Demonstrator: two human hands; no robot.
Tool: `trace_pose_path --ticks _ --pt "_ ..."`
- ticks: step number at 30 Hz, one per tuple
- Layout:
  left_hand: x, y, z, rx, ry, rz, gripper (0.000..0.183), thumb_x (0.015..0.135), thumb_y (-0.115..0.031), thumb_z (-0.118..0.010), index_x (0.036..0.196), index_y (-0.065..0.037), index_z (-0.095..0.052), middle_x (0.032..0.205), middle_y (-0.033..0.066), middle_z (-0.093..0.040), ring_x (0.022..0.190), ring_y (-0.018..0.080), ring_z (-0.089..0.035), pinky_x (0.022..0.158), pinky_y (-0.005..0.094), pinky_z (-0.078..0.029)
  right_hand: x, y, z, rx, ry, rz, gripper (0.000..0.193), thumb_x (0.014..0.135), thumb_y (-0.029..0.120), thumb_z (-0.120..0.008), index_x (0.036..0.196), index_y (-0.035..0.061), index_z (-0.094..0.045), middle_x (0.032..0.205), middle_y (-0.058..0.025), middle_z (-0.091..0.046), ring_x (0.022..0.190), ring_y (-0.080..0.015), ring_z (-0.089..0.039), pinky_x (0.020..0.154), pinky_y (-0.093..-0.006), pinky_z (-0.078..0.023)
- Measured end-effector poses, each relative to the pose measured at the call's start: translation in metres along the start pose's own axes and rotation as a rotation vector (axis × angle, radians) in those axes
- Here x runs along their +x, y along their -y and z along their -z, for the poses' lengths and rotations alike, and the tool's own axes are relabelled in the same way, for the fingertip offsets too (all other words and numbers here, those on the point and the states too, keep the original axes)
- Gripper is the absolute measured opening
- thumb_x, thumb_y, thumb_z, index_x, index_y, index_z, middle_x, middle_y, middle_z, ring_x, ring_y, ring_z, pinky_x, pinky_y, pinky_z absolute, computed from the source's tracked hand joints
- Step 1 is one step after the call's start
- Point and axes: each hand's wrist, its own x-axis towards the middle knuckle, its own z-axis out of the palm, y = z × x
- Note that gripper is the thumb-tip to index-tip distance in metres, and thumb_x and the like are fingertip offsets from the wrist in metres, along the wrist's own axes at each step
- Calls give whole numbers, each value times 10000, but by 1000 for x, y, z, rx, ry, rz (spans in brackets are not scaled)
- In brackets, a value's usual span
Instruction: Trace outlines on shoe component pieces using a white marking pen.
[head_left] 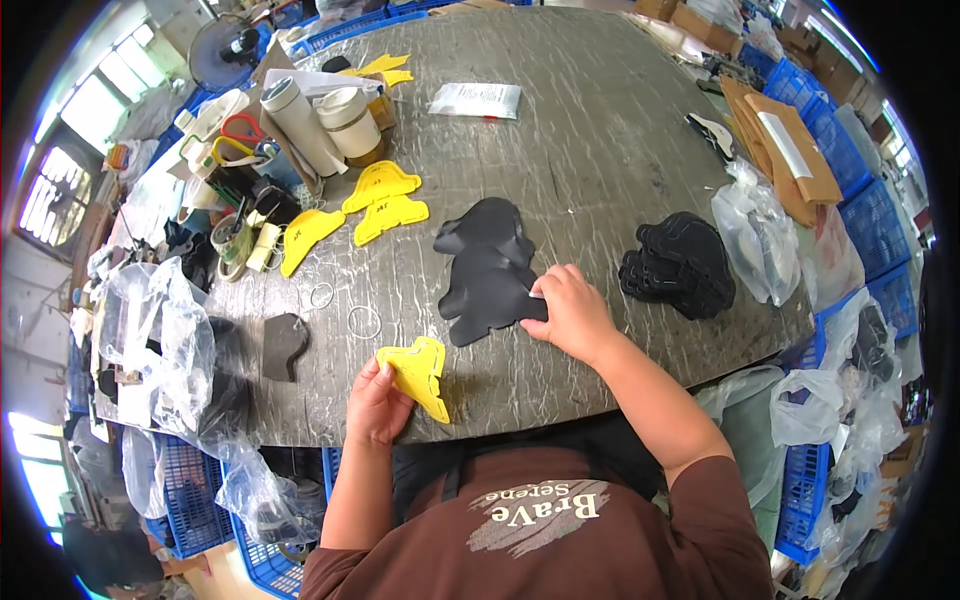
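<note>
Near the table's front edge, my left hand is closed on a yellow template, a stiff shaped sheet with notches and slots, raised at a tilt. Black shaped pieces of leather-like sheet lie overlapping in the middle of the table. At their lower right edge my right hand pinches the black sheet between thumb and fingers. How many layers it grips is hidden. Further right sits a stack of black cut pieces. Several more yellow templates rest to the far left of the sheets.
A cluster of cups, scissors and tools stands at the left rear. A small dark piece and clear rings lie at left. Plastic bags and cardboard line the right edge, with blue crates beyond.
</note>
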Motion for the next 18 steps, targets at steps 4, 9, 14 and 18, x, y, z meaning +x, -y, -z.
trace_pose_path --ticks 4,9,14,18 --pt "1 0 -4 4 -8 2 242 933 -146 -629 1135 -17 -596 1163 129 -659 1107 276 -625 996 442 -477 -11 3 -2 16 -46 -15 412 659 202 -821 954 50 -577 976 -73 -565 983 -284 -550 829 -400 -492" --pt "0 0 -2 17 -17 -1 238 937 -146 -623 1135 -15 -596 1156 126 -661 1100 274 -629 991 442 -481 -12 8 1 -31 -104 22 404 675 201 -819 951 59 -561 974 -76 -597 977 -289 -577 802 -412 -497" --pt "0 1 -4 39 -13 -3 230 940 -137 -618 1134 -16 -597 1147 124 -666 1094 266 -633 991 436 -480 0 10 0 133 68 -267 395 698 206 -821 974 65 -576 890 -141 -681 856 -340 -655 724 -434 -495" --pt "0 0 -5 36 -24 -3 223 941 -132 -614 1132 -16 -599 1143 122 -668 1092 264 -634 986 434 -483 13 16 -11 109 -2 -277 336 725 194 -800 965 60 -607 851 -146 -688 820 -353 -665 717 -450 -501"
